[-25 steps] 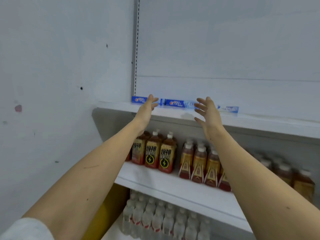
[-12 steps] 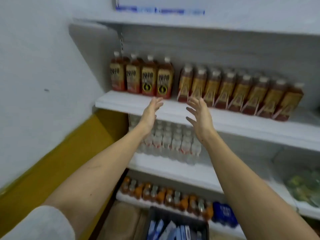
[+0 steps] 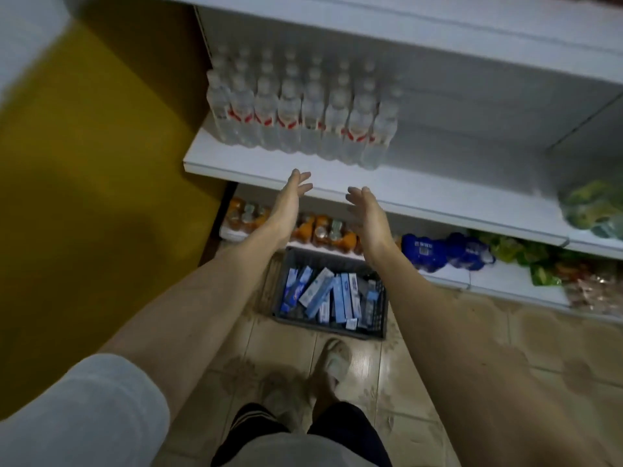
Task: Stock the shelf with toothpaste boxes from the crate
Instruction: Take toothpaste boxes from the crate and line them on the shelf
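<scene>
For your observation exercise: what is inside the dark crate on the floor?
The crate holds blue and white toothpaste boxes, loosely jumbled. Anything beneath them is covered.

We face a white shelving unit whose middle board carries rows of clear water bottles. On the lowest board we note orange drink bottles, blue packs and green packets. The floor is beige tile. A yellow wall section stands at left.
</scene>
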`<state>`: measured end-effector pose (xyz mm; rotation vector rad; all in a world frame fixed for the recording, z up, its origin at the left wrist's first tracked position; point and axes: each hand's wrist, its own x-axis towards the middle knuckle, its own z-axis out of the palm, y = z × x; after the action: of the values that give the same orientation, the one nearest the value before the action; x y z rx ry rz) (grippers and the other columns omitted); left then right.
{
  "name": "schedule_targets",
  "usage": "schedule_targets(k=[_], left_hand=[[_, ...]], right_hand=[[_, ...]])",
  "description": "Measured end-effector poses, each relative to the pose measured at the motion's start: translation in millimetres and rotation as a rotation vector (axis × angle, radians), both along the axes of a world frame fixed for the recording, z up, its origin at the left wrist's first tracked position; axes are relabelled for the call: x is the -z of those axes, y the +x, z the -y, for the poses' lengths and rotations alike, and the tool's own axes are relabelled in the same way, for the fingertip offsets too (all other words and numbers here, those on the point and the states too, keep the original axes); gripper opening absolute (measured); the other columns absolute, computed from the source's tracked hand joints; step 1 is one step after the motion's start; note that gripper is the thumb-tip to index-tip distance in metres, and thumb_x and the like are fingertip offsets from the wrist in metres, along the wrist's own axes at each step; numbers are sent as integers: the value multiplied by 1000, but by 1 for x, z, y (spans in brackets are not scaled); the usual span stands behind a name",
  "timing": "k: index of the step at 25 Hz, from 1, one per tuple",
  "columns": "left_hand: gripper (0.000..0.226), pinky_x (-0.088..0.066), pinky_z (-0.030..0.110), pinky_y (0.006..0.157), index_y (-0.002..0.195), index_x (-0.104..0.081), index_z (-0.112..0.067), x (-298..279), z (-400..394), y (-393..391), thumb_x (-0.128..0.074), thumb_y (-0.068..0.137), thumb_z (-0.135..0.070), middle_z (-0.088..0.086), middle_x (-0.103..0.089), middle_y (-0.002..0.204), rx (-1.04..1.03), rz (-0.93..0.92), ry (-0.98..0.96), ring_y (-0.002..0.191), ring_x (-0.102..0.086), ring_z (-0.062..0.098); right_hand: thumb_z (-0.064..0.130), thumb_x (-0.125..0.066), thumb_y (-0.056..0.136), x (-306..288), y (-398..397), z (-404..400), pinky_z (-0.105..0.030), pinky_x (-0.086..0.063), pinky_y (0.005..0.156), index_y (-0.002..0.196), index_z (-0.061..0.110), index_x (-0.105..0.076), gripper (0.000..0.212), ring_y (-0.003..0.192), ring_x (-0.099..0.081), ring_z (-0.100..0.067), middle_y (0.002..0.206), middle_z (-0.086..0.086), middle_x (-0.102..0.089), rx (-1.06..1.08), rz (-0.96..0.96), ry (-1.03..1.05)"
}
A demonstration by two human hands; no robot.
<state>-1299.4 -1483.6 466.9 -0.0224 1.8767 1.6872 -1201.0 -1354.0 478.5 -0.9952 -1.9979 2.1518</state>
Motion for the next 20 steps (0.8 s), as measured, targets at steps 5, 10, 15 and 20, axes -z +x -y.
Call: schedule_targets(k=[5, 10, 15, 20], left_hand=[[58, -20, 47, 117, 145, -43, -22, 86, -32, 22, -15, 104, -52, 4, -48, 147, 56, 144, -121, 138, -38, 21], [57, -28, 40, 111, 147, -40, -24, 188, -49, 53, -20, 103, -53, 2, -46, 148, 56, 334, -252, 138, -38, 20], [51, -29, 37, 108, 149, -37, -18, 301, -48, 70, -29, 105, -43, 5, -45, 148, 20, 537, -354, 139, -38, 22], [39, -32, 27, 90, 135, -49, -19, 431, -25, 82, -36, 104, -40, -5, -59, 123, -64, 677, -414, 106, -51, 8]], right_hand=[[56, -27, 100, 93, 29, -32, -44, -30, 111, 144, 25, -46, 57, 135, -41, -20, 148, 2, -46, 48, 195, -159], [51, -33, 101, 190, 50, -55, -41, -32, 110, 142, 23, -47, 52, 135, -42, -18, 147, 3, -46, 66, 326, -258], [42, -37, 103, 308, 64, -54, -42, -33, 108, 135, 23, -52, 40, 130, -44, -18, 139, 3, -50, 94, 469, -350], [32, -45, 101, 431, 74, -22, -36, -39, 104, 124, 18, -60, 30, 118, -51, -21, 124, -2, -57, 150, 612, -402]])
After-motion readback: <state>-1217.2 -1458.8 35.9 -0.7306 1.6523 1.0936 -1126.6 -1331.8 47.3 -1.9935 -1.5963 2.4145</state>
